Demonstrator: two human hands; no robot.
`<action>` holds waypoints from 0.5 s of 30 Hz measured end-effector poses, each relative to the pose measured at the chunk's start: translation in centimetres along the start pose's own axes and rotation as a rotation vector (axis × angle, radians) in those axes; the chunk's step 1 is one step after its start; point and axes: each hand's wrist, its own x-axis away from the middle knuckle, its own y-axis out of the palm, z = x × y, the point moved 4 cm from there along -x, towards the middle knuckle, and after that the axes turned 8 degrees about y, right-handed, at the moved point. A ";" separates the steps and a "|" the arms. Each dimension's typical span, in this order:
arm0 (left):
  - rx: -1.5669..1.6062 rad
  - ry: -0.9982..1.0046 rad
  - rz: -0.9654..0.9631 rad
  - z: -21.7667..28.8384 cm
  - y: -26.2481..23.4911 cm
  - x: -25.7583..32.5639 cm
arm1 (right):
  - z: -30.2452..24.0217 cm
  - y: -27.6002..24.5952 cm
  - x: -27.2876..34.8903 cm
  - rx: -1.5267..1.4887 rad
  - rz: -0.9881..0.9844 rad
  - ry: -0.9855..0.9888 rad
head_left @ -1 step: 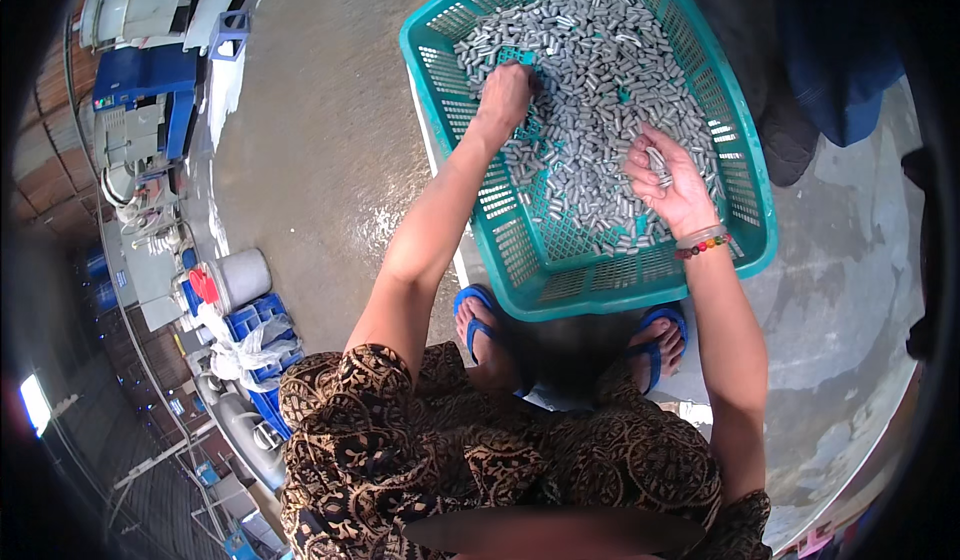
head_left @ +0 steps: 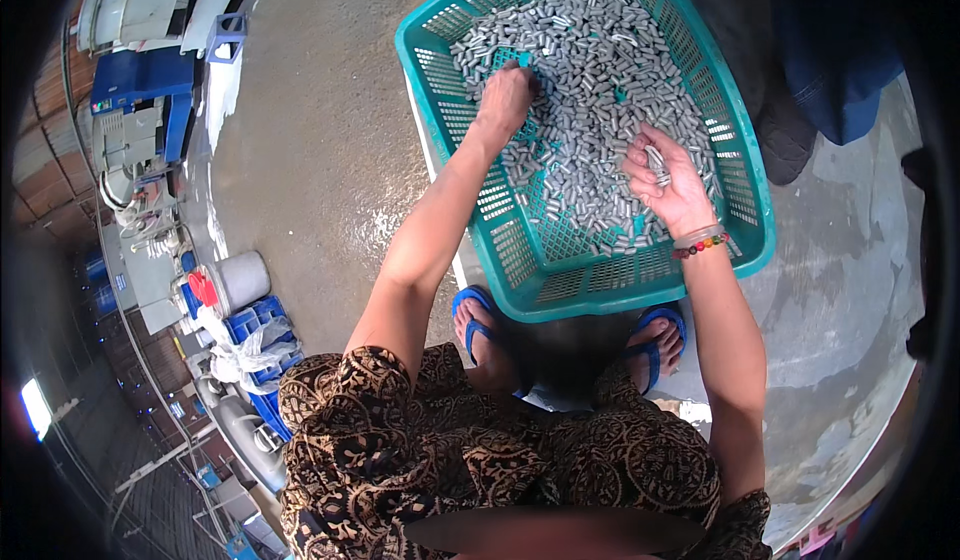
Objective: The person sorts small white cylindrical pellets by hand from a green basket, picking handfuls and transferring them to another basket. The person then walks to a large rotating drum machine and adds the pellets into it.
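A teal plastic basket (head_left: 590,304) holds a spread of small grey metal cylinders (head_left: 590,90). Over its left side, my left hand (head_left: 507,98) reaches down among the pieces, with fingers curled and pressed together. Their tips are hidden, and I cannot make out what they hold. On the right side of the basket, my right hand (head_left: 668,182) is turned palm up above the pile. Its fingers are bent round several of the metal cylinders lying in the palm.
The basket rests just beyond my feet in blue flip-flops (head_left: 655,345). Another person's dark-clothed leg and shoe (head_left: 790,140) are close on the right. At the left stand a grey bucket (head_left: 242,280), blue crates (head_left: 262,338) and a blue machine (head_left: 140,82). The concrete floor (head_left: 330,150) looks wet.
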 end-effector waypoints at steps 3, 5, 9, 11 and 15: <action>-0.052 -0.003 0.095 -0.4 1.4 1.2 | -0.3 -0.9 -0.3 -0.096 0.050 -0.076; -0.116 0.099 0.231 0.1 0.9 1.8 | -0.7 -1.0 -0.5 -0.123 0.025 -0.138; -0.082 -0.073 0.116 -0.6 0.4 1.6 | -0.9 -1.0 -0.3 -0.198 0.073 -0.145; -0.101 -0.109 0.095 -0.5 0.2 1.5 | -1.0 -0.9 -0.1 -0.189 0.082 -0.163; -0.177 -0.047 0.097 0.4 0.6 1.8 | -1.1 -0.9 0.0 -0.137 0.084 -0.183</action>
